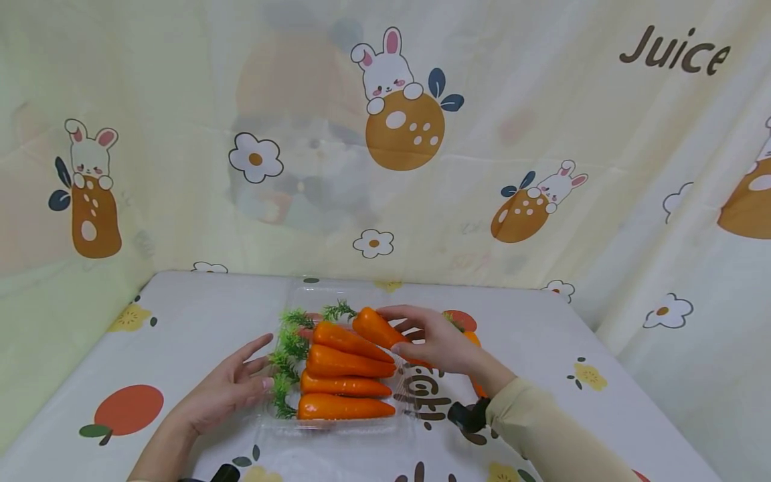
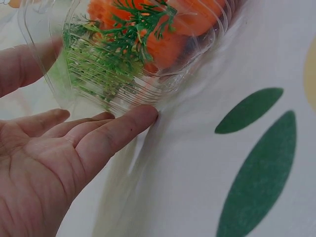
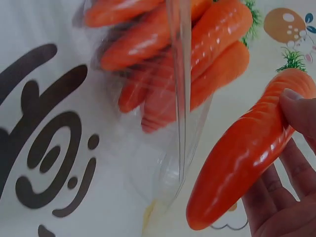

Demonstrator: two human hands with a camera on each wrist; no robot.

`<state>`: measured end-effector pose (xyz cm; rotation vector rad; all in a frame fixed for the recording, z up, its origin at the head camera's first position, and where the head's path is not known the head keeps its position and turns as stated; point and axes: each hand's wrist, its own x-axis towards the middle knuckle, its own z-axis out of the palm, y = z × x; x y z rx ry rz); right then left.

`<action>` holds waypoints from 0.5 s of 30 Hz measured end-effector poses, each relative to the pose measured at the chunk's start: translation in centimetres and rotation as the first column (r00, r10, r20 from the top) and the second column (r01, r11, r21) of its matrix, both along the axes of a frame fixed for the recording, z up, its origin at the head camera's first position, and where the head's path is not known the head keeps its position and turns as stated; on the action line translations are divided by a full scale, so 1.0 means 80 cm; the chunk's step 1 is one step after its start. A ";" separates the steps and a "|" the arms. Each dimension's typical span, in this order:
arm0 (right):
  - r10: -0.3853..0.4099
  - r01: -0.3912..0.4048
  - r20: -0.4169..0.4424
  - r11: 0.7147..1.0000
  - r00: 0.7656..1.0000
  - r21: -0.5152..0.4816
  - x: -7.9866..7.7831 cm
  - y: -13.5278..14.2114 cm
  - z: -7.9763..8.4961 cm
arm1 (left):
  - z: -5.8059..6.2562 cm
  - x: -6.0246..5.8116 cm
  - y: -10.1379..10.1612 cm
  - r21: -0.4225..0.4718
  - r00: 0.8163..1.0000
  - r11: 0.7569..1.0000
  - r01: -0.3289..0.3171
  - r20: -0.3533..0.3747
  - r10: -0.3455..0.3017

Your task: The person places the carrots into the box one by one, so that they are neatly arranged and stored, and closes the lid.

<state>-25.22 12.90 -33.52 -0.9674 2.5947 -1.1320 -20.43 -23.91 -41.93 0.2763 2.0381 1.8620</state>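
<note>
A clear plastic box lies on the table with several orange toy carrots side by side in it, their green leafy tops to the left. My right hand holds one more carrot between thumb and fingers, above the box's far right part. In the right wrist view this carrot is apart from the box wall, its tip pointing down. My left hand is at the box's left end. In the left wrist view its fingers are nearly straight and touch the ribbed plastic wall beside the leaves.
Another orange carrot lies on the table right of the box, partly hidden behind my right wrist. The white tablecloth bears printed fruit and flowers. A printed curtain hangs behind the table and along its sides.
</note>
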 end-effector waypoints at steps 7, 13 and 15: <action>0.054 -0.053 0.031 0.999 0.998 -0.005 0.001 -0.017 -0.001 | 0.002 0.001 0.001 0.000 1.000 1.000 -0.005 -0.005 0.005; 0.084 -0.085 0.054 0.996 0.995 0.021 0.005 -0.032 -0.002 | 0.002 0.001 0.001 0.007 1.000 1.000 -0.001 -0.010 0.001; 0.088 -0.090 0.068 0.996 0.994 0.026 0.008 -0.037 -0.001 | 0.002 0.001 0.001 0.010 1.000 1.000 0.003 -0.012 -0.003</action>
